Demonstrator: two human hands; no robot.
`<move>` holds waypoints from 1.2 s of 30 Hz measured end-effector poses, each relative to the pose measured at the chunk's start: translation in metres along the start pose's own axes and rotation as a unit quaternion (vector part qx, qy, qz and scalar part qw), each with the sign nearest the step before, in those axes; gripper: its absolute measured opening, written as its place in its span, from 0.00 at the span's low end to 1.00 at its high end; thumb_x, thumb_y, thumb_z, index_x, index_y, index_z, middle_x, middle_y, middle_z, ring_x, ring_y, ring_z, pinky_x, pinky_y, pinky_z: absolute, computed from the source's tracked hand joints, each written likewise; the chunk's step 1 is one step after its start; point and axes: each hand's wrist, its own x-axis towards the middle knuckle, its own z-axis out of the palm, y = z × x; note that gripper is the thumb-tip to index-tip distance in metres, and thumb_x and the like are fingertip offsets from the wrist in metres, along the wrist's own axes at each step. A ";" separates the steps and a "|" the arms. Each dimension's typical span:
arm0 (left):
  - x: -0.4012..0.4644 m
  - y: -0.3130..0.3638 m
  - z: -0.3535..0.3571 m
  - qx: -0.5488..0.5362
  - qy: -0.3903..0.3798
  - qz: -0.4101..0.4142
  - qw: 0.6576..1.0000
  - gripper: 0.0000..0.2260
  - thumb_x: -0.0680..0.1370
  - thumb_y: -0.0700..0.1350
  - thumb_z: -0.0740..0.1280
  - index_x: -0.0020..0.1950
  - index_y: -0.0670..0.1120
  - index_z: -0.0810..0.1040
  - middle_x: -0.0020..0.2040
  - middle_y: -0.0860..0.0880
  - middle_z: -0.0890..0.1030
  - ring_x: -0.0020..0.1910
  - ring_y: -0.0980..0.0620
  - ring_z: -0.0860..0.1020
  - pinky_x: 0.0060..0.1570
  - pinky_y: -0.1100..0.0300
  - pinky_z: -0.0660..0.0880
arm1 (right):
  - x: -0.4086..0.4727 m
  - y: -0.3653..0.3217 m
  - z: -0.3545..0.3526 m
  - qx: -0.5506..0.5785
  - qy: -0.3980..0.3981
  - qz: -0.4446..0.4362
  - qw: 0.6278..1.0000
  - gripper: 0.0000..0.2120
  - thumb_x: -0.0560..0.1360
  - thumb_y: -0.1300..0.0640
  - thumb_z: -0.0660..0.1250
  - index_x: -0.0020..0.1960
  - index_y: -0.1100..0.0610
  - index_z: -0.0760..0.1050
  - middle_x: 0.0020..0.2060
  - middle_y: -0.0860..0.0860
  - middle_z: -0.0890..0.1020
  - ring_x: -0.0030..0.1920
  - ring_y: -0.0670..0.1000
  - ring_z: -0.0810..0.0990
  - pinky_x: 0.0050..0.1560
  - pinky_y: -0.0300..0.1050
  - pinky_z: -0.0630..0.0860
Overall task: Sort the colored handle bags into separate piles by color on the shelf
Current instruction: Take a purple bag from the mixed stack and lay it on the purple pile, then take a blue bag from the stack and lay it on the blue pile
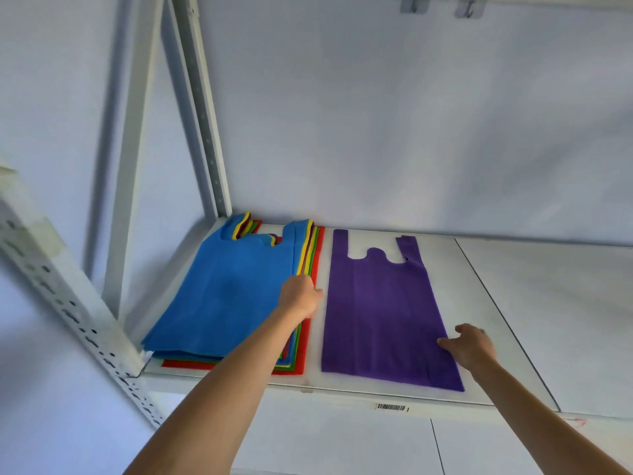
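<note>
A mixed stack of handle bags (pixel 308 255) lies at the left end of the white shelf (pixel 548 320), with a blue bag (pixel 226 289) on top and yellow, green and red edges showing below. A single purple bag (pixel 383 313) lies flat just right of the stack. My left hand (pixel 299 298) rests on the stack's right edge, fingers curled at the blue bag's side; whether it grips a bag is hidden. My right hand (pixel 471 344) lies spread on the purple bag's lower right edge.
A perforated metal upright (pixel 68 303) stands at the front left and another upright (pixel 202 114) at the back left corner. The wall closes the back. A barcode label (pixel 392 407) sits on the shelf's front lip. Bare shelf extends to the right of the purple bag.
</note>
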 end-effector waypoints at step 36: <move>0.038 -0.213 -0.126 0.032 0.136 -0.137 0.981 0.12 0.78 0.48 0.66 0.51 0.37 0.74 0.50 0.38 0.80 0.42 0.42 0.75 0.37 0.56 0.66 | -0.090 -0.245 0.165 0.160 -0.029 -0.191 0.968 0.03 0.74 0.59 0.67 0.43 0.57 0.74 0.51 0.51 0.75 0.51 0.53 0.77 0.49 0.45 0.79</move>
